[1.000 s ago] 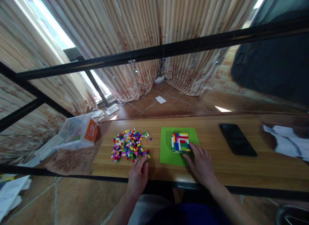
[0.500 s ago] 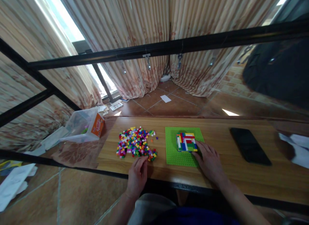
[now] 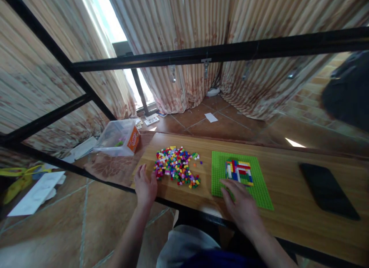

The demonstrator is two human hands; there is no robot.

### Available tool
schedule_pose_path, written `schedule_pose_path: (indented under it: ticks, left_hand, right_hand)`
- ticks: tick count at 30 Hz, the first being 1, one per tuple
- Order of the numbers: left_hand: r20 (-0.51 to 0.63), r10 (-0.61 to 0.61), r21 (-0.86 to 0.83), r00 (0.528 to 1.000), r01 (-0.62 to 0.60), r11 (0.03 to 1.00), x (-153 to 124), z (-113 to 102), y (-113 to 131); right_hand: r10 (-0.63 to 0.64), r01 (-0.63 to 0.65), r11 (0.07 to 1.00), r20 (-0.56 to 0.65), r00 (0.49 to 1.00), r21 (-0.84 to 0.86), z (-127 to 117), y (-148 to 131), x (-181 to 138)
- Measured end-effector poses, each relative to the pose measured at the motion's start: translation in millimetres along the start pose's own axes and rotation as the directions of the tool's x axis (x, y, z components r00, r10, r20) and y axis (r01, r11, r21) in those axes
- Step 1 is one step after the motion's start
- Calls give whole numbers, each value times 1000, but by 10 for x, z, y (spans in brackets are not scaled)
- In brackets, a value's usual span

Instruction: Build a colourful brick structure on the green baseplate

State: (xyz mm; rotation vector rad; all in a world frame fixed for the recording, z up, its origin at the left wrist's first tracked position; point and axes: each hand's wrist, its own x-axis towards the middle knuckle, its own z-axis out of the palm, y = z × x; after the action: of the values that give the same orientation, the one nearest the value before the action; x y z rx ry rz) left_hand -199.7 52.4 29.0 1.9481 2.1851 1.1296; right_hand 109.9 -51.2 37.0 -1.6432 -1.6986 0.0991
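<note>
At the left side of a heap of small coloured building bricks (image 3: 175, 165), my left hand (image 3: 145, 186) has its thumb and fingers apart, with the fingertips close to the outermost bricks. A green studded baseplate (image 3: 261, 193) lies to the right of the heap. On it sits a square brick build (image 3: 242, 169) with red, white, blue, yellow and green bricks on top. My right hand (image 3: 240, 202) is over the baseplate's front edge, just in front of the build. Its fingers reach forward and the thumb stands apart; no brick shows between them.
A black phone-like slab (image 3: 328, 189) lies on the right of the wooden table (image 3: 288, 176). Beyond the table's left end stands a clear plastic box (image 3: 115, 139) with an orange label. A black metal bar (image 3: 178, 57) crosses above, before the curtains.
My left hand has gone from the heap's front to its left side and opened. My right hand has left the build's right side and come to its front. The view has turned left.
</note>
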Motion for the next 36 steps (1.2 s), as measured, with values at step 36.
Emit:
schedule_pose_path:
  ticks: [36]
  left_hand:
    - [110, 69, -279, 992, -36, 960, -205, 371, 619]
  right_hand:
    - [-120, 116, 993, 176, 977, 34, 810, -192, 1180]
